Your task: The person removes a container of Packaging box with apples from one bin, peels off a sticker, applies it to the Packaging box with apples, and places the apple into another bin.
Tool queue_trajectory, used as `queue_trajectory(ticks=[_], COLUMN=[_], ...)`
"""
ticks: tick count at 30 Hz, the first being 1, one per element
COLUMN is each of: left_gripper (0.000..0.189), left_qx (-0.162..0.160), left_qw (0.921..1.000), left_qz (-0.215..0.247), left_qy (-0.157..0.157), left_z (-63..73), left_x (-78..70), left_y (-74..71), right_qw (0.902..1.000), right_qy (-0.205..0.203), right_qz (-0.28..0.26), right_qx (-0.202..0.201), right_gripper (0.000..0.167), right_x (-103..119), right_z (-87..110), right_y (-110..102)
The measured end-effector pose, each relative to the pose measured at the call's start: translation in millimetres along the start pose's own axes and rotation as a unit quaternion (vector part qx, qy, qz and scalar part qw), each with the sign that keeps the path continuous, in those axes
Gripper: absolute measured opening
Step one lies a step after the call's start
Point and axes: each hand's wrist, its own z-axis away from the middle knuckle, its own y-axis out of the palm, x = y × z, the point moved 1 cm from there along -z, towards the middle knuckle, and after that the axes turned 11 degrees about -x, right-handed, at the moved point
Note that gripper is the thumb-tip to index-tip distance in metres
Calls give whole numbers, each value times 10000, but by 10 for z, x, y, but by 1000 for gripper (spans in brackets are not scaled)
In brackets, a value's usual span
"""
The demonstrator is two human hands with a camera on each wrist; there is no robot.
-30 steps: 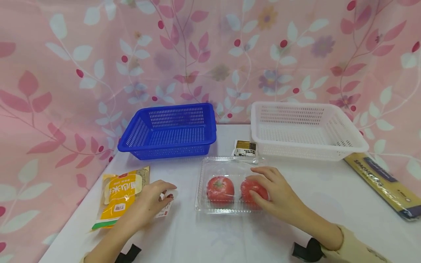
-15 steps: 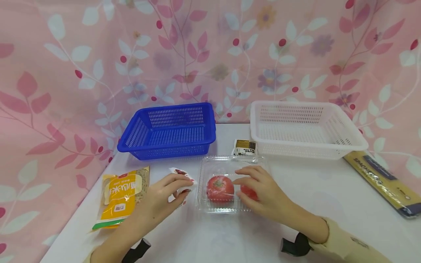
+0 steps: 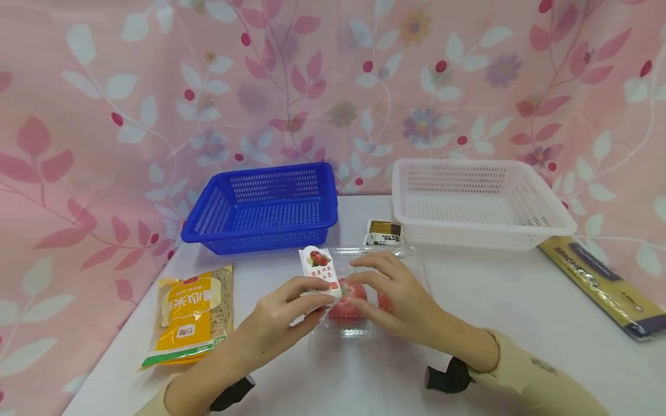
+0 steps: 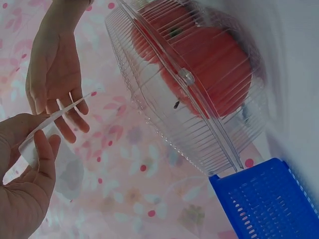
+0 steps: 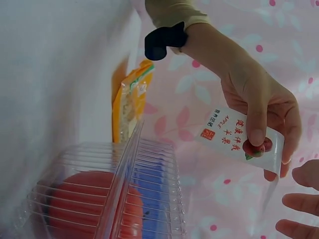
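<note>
My left hand [image 3: 288, 315] pinches a white label [image 3: 319, 267] with a fruit picture and red writing between thumb and fingers. In the right wrist view, the label [image 5: 234, 133] bends over the fingers and carries the word APPLE. My right hand [image 3: 403, 297] is held out close to the label, fingers spread with nothing in them; in the left wrist view this hand [image 4: 57, 72] is apart from the label's body. Below both hands lies a shut clear plastic clamshell box [image 3: 418, 274] with two red round fruits [image 4: 214, 69] inside, partly hidden by the hands in the head view.
Behind stand a blue basket [image 3: 265, 237] and a white basket [image 3: 478, 234], with a small packet [image 3: 385, 233] between them. A yellow bag of grain [image 3: 189, 312] lies at left, a spaghetti pack [image 3: 603, 283] at right.
My left hand has carried the label rightward from beside the yellow bag to above the box, turning its printed face up. My right hand has moved left toward it.
</note>
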Motion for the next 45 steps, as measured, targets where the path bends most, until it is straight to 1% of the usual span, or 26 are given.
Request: queue_trajectory(ticks=[3,6,8,10,13,16,18,21,22,24,26,27,30,32,34,36,38,41,45], left_gripper=[20,22,30,42,57,53,42,20,16,16,17,18,18,21,31,43,51,55,55], left_qx=[8,108,196,267,286,209,83,-207,-319,-505,-616,-642,-650,-597,-541,-487,-454,-424,-314], left_qw=[9999,9998,9996,9995,9994,9995,9994,9983,9977,9965,9961,9960,9960,9958,9952,9945,9931,9893,9807], left_qz=[77,134,165,181,173,217,316,520,572,650,627,616,607,648,675,666,661,653,778], left_qy=[83,98,74,34,25,70,125,155,173,161,117,76,-82,-265,-450,-641,-851,-1233,-1764], left_z=[-24,-39,-43,-48,-57,-66,-79,-106,-119,-140,-157,-161,-165,-160,-154,-144,-135,-111,-70], left_x=[-20,-34,-43,-51,-57,-60,-62,-61,-61,-58,-52,-48,-31,-21,-14,-9,-4,12,39], left_y=[27,42,45,51,62,78,95,121,130,145,157,161,173,180,187,195,201,203,195], right_qw=[9999,9996,9992,9991,9992,9992,9987,9972,9967,9959,9955,9952,9968,9975,9972,9957,9943,9947,9960], right_qy=[-63,-148,-244,-285,-255,-216,-283,-502,-584,-749,-849,-889,-698,-570,-489,-555,-632,-596,-440], right_qz=[-92,-180,-214,-237,-244,-327,-418,-538,-543,-477,-331,-238,-43,-145,-355,-567,-677,-592,-504], right_qx=[-96,-159,-214,-224,-172,-85,-62,-106,-130,-200,-272,-319,-379,-402,-428,-471,-522,-588,-586], right_gripper=[29,29,27,26,26,25,25,24,24,24,25,25,27,29,28,25,21,19,20], right_x=[9,12,14,12,14,8,2,-8,-10,-9,-7,-4,5,8,13,15,16,15,17], right_z=[-39,-65,-80,-86,-92,-95,-97,-103,-104,-108,-112,-113,-105,-97,-86,-75,-64,-48,-46], right_y=[3,10,15,19,15,11,13,20,22,25,23,21,9,11,20,38,52,50,13])
